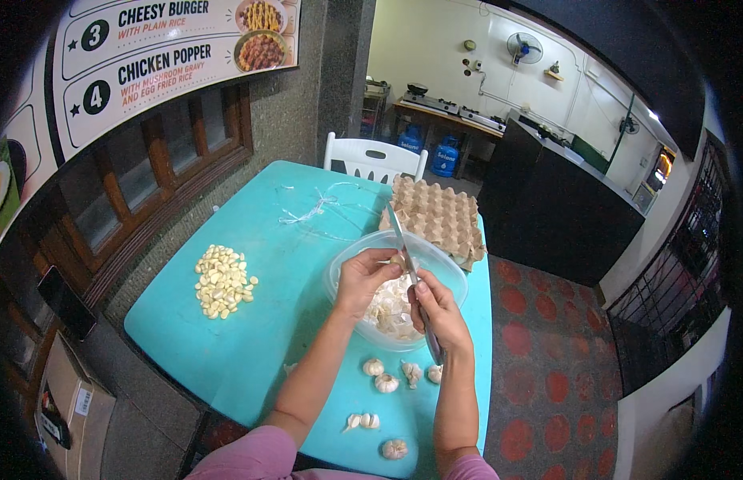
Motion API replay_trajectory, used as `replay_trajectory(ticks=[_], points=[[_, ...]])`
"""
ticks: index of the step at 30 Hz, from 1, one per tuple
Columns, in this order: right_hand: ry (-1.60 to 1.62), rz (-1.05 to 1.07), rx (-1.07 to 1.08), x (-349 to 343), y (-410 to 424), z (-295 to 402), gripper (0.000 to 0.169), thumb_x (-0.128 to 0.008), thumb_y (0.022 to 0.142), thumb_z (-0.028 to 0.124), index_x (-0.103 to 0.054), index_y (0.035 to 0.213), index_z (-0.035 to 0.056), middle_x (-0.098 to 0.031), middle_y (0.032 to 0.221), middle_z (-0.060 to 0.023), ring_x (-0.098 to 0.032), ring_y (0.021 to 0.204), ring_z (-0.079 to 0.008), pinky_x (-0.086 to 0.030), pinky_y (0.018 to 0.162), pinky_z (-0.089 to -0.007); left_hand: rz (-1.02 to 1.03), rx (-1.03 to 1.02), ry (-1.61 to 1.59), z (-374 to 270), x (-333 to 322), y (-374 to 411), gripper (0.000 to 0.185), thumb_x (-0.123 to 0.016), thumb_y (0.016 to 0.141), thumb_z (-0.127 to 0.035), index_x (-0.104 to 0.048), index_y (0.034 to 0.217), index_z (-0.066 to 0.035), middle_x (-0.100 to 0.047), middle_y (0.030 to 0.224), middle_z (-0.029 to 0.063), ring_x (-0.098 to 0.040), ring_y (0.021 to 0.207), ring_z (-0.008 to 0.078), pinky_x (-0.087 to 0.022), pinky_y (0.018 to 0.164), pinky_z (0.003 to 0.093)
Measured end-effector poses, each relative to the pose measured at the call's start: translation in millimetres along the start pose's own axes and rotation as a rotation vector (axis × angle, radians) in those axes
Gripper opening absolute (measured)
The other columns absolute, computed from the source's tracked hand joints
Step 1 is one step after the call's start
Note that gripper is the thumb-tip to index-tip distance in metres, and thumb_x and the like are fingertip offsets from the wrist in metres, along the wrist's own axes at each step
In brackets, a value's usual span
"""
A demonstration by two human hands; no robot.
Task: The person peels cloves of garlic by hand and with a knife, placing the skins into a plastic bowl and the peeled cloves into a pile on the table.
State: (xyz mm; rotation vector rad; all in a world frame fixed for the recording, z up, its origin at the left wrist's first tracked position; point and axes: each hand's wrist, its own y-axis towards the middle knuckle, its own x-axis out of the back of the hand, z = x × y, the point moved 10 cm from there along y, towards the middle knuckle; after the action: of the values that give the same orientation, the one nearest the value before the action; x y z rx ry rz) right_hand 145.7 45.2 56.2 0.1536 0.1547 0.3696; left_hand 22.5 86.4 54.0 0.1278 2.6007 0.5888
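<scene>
Over a translucent plastic bowl (440,243), my left hand (366,279) pinches a garlic clove (398,260) between thumb and fingers. My right hand (437,307) grips the handle of a kitchen knife (396,227), its blade pointing up and away beside the clove. Papery garlic skins (392,312) lie in the bowl below. A pile of peeled cloves (223,281) sits on the left of the turquoise table (251,360). Near my forearms are several garlic bulbs (386,383), a small group of unpeeled cloves (364,421) and another bulb (395,449) close to me.
Stacked cardboard egg trays (437,216) stand behind the bowl at the table's right edge. Clear plastic string (314,209) lies at the back. Beyond is a white plastic chair (376,157). A cardboard box (71,408) and a dark phone (66,303) are at the left.
</scene>
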Motion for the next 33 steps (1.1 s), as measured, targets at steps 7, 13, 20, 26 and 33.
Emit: replay_trajectory(ticks=[7,13,20,26,33], points=[[0.063,-0.008,0.019,7.3,2.1,2.6,0.036,-0.045,0.095,0.027,-0.047,0.123,0.003,-0.049,0.075,-0.0006,-0.042,0.044,-0.0067,-0.033,0.038,-0.0213,0.06,0.062,-0.073,6.6,-3.8,-0.1,0.025,-0.061,0.083,0.001,-0.058,0.107,0.005,-0.063,0.102,0.0134,-0.064,0.085,0.0187,-0.054,0.078,0.0296],[-0.123,-0.06,-0.033,13.9,-1.5,-0.2,0.049,-0.047,0.094,0.027,-0.034,0.136,0.0056,-0.048,0.076,-0.0006,-0.042,0.047,-0.0056,-0.032,0.04,-0.0201,0.075,0.082,0.133,3.3,-6.9,-2.0,0.026,-0.059,0.082,0.001,-0.059,0.108,0.001,-0.063,0.102,0.0097,-0.063,0.091,0.0198,-0.053,0.078,0.0295],[-0.137,0.036,-0.004,-2.7,-7.6,5.4,0.058,-0.053,0.092,0.025,-0.028,0.141,0.01,-0.044,0.086,0.0015,-0.039,0.056,-0.0029,-0.032,0.046,-0.0186,0.081,-0.097,0.279,-11.9,-9.1,-2.1,0.042,-0.063,0.075,0.011,-0.055,0.114,-0.002,-0.061,0.106,0.01,-0.062,0.084,0.013,-0.052,0.069,0.0242],[-0.188,0.054,0.072,-10.7,-6.8,18.1,0.049,-0.049,0.093,0.029,-0.037,0.136,0.0088,-0.039,0.071,0.0041,-0.037,0.049,-0.0024,-0.03,0.041,-0.018,0.05,-0.136,0.27,-22.7,-12.9,-3.4,0.053,-0.066,0.072,0.009,-0.047,0.12,-0.003,-0.064,0.097,0.01,-0.062,0.083,0.0129,-0.052,0.072,0.0244],[-0.136,0.028,0.029,-5.1,-5.5,12.4,0.043,-0.047,0.095,0.026,-0.042,0.133,0.0079,-0.038,0.068,0.0055,-0.035,0.047,-0.0021,-0.028,0.041,-0.0183,0.02,-0.146,0.306,-25.7,-10.7,-4.0,0.052,-0.067,0.071,0.008,-0.048,0.118,-0.002,-0.065,0.095,0.01,-0.063,0.083,0.0137,-0.051,0.073,0.0242]])
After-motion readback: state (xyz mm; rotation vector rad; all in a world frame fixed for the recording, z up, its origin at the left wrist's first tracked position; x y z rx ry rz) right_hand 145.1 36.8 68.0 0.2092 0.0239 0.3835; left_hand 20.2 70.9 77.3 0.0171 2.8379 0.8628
